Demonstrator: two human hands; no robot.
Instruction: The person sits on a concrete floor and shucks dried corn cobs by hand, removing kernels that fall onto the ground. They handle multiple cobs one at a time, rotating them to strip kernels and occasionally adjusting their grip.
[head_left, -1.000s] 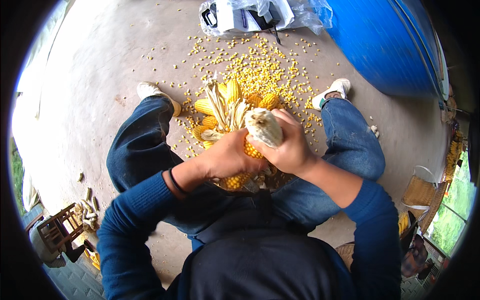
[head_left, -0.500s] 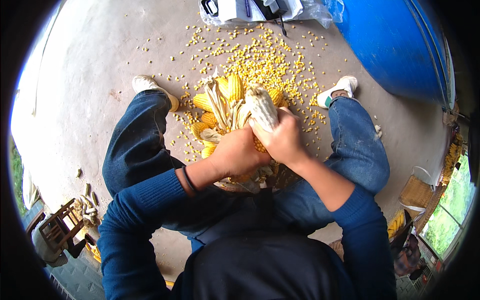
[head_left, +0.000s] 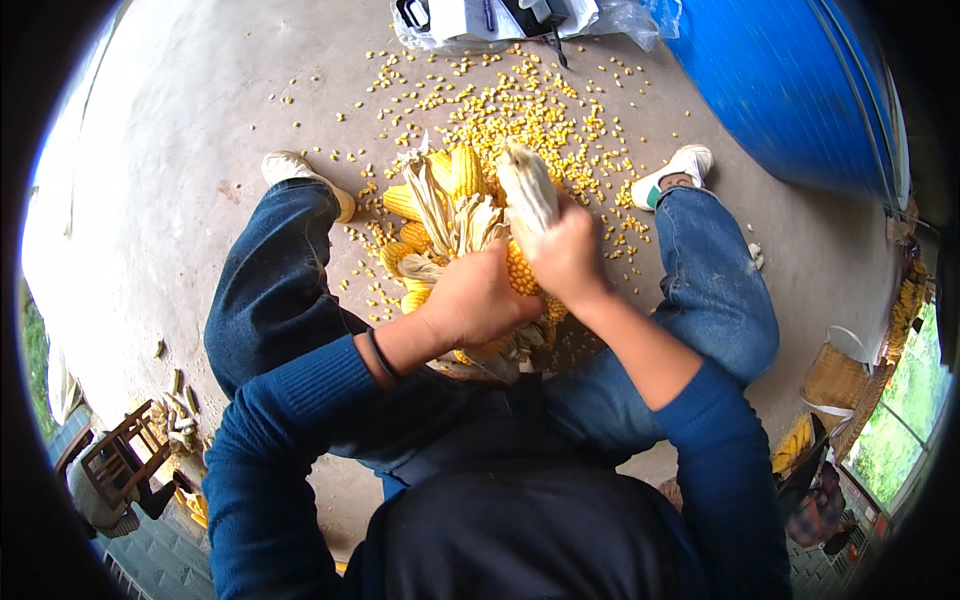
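Note:
My right hand [head_left: 568, 258] is closed around a pale, bare corncob [head_left: 528, 188] that points up and away from me. Just left of it, my left hand [head_left: 478, 298] grips a yellow ear of corn [head_left: 519, 270], whose kernels show between the two hands. Much of that ear is hidden by my fingers. Beneath and beyond the hands, between my legs, lies a heap of yellow corn ears [head_left: 466, 172] with dry husks [head_left: 430, 205] among them. Loose kernels [head_left: 520, 120] are strewn over the floor past the heap.
A big blue barrel [head_left: 780, 90] stands at the far right. Papers in a clear plastic bag [head_left: 465, 22] lie at the far edge. Left, bare cobs [head_left: 180, 420] lie by a wooden chair [head_left: 125, 455]. A woven basket [head_left: 833, 378] is at right.
My right hand and the cob have shifted slightly right, opening a gap from my left hand. More of the yellow ear now shows between them.

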